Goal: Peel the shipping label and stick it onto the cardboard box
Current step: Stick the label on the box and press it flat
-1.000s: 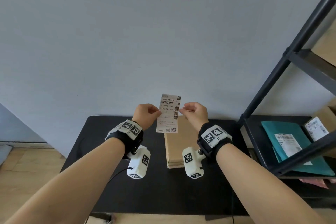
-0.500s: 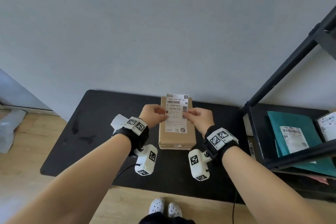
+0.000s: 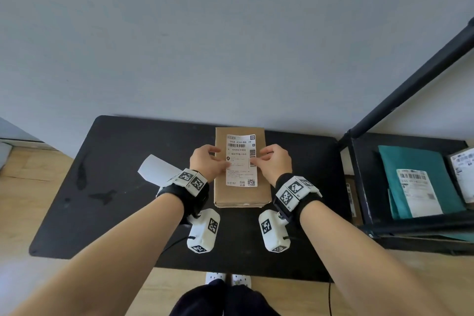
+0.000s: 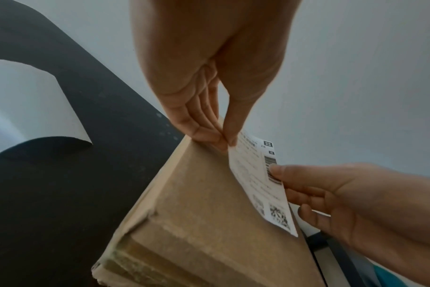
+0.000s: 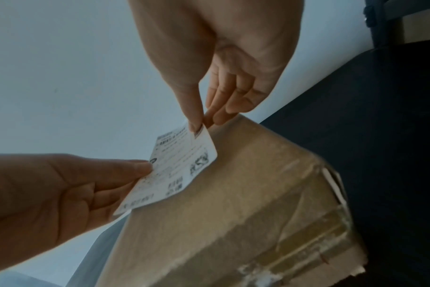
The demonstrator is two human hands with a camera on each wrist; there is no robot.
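Grip, left: left hand (image 3: 209,163) pinches the left edge of the shipping label (image 3: 241,160) between thumb and fingertips (image 4: 210,138), about halfway along its length.
Grip, right: right hand (image 3: 274,163) pinches the opposite edge by the side barcode, thumb on the printed face, fingers underneath.
Label position: printed side up, held taut over the top face of the cardboard box (image 3: 242,194); the wrist views show it raised off the cardboard, its near end free, so it looks not yet stuck.
Box position: flat on the black table (image 3: 123,200), against the wall, long side running away from the person.
Backing: curled white liner sheet (image 3: 156,169) lies on the table left of the box, just behind the left wrist; peeling looks done.
Doing it well: keep the sheet stretched and square to the box edges, set one end down first, then smooth toward the other end so no bubble or crease is trapped; free the pinching fingers only once that part has caught.
Risk: fingers under the adhesive side may lift it again or skew it on release.
Change from earlier: a second ago the label stood upright in front of the wall, above the box; half a second ago it was lower; now it lies nearly level over the box top, with both pinches unchanged.
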